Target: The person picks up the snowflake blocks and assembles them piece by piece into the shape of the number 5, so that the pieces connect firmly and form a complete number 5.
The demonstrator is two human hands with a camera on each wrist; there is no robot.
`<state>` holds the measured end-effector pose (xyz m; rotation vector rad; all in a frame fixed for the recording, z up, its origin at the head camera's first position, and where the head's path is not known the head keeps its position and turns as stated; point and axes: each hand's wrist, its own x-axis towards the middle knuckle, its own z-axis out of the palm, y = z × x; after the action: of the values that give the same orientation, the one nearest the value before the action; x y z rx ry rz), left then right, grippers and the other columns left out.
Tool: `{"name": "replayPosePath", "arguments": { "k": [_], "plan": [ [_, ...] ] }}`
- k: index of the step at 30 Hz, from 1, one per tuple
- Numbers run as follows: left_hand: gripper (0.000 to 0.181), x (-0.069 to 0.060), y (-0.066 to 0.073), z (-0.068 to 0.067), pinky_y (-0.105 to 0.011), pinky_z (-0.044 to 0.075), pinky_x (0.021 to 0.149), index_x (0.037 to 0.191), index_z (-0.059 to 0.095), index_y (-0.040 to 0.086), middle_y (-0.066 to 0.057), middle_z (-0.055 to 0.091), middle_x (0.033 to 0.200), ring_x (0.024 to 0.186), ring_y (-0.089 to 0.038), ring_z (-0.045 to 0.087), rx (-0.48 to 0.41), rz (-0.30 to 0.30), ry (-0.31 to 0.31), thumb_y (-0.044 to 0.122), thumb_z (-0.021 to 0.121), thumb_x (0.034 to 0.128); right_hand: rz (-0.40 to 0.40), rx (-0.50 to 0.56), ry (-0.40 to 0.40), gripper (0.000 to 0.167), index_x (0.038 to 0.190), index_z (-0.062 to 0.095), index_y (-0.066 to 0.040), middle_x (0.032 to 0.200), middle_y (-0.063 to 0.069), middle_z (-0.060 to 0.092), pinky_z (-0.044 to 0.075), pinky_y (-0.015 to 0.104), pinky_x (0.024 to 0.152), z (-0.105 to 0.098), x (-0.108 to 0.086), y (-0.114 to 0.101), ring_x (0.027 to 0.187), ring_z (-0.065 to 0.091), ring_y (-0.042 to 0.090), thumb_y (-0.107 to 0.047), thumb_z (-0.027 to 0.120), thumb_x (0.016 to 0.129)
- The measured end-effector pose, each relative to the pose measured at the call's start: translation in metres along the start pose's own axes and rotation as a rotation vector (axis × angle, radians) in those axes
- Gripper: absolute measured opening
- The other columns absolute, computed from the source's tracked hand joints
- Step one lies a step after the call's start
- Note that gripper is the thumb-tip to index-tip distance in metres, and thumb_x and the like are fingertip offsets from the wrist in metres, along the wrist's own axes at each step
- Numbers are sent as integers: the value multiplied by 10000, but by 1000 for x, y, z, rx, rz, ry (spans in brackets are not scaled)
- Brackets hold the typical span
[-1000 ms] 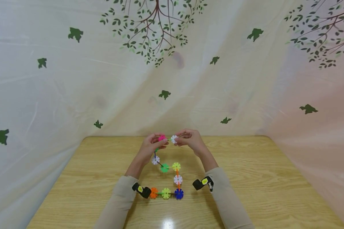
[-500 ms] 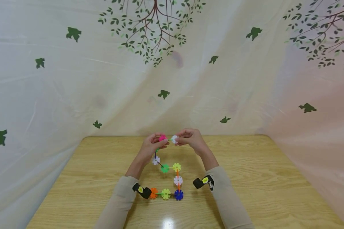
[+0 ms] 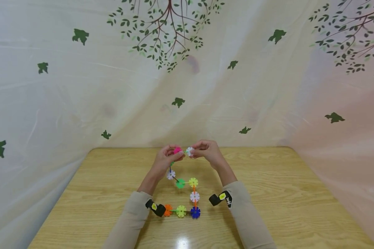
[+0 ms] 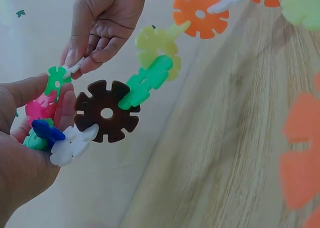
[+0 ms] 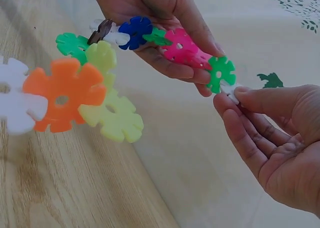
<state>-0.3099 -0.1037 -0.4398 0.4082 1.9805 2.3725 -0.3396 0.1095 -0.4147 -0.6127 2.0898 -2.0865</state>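
Observation:
A chain of colourful notched interlocking discs runs between my hands and down over the table. My left hand (image 3: 162,162) grips its upper end, with thumb and fingers around the pink disc (image 5: 180,45) and the bright green disc (image 5: 221,74) beside it. Between thumb and fingertips, my right hand (image 3: 208,153) pinches a white disc (image 5: 229,93), which touches the edge of that green disc. Fingers partly cover the white disc. From my left hand hang a blue disc (image 5: 135,33), another white disc (image 4: 74,145) and a brown disc (image 4: 106,111).
Lower along the chain, a green disc (image 3: 180,183), a yellow disc (image 3: 193,182), a dark blue disc (image 3: 195,212) and an orange disc (image 3: 168,210) lie between my forearms. The wooden table (image 3: 283,193) meets a printed cloth backdrop (image 3: 205,114) behind my hands.
In the head view, my left hand and the pink disc have shifted very slightly right, towards my right hand. The lower chain sits slightly further right too. Both grips look the same.

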Motion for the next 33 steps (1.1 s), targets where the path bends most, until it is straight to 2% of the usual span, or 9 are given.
{"name": "replayPosePath", "arguments": {
  "k": [5,10,15,18,22,27,30,33],
  "plan": [
    [239,0,0,0,-269,607,865,1188,574,-71,19,711,930,905,-166,725,-7,0,4,17,649,980,-2,-3,-1,209,1070,646,179,814,-24,759,632,299,707,1,0,1,727,740,131,57,705,911],
    [211,0,2,-1,-287,609,877,1168,594,-24,17,705,952,915,-143,717,16,-7,0,32,661,977,34,-18,-12,224,1094,645,157,829,-27,760,637,343,764,0,0,-1,755,741,136,26,705,922],
    [323,-1,4,-2,-328,611,901,1250,547,-103,-25,701,1004,921,-120,708,45,-13,-21,38,657,982,59,-48,-33,219,1114,656,120,846,-26,756,636,360,794,-3,1,0,781,740,134,2,700,935],
    [385,-2,4,-3,-349,610,912,1295,516,-138,-111,698,1067,921,-118,703,61,-16,-31,45,653,986,66,-64,-46,223,1125,661,120,849,-23,751,635,376,805,-4,1,1,786,736,130,-1,694,940],
    [341,-1,3,-4,-354,611,909,1270,560,-83,-180,691,1124,920,-119,704,89,-33,-26,79,662,988,79,-81,-54,247,1150,662,130,859,-22,751,632,407,826,-4,2,-1,789,733,128,-7,689,947],
    [339,1,2,-5,-374,607,917,1280,582,-36,-154,701,1137,940,-127,706,124,-53,-31,123,669,993,108,-91,-40,268,1172,665,120,872,-16,750,614,481,879,-4,2,-3,790,732,131,-21,696,947],
    [383,2,1,-7,-409,598,940,1321,570,-39,-167,696,1172,977,-157,705,145,-64,-42,147,664,999,124,-92,-39,276,1182,667,113,879,-10,750,588,542,920,-4,3,-3,793,732,135,-28,700,946],
    [403,1,0,-8,-478,575,979,1353,567,-11,-177,686,1208,1049,-238,701,164,-86,-56,173,658,1007,147,-95,-47,269,1178,673,100,883,-11,749,600,511,910,-5,5,-4,793,732,133,-36,703,947]
  ]
}}
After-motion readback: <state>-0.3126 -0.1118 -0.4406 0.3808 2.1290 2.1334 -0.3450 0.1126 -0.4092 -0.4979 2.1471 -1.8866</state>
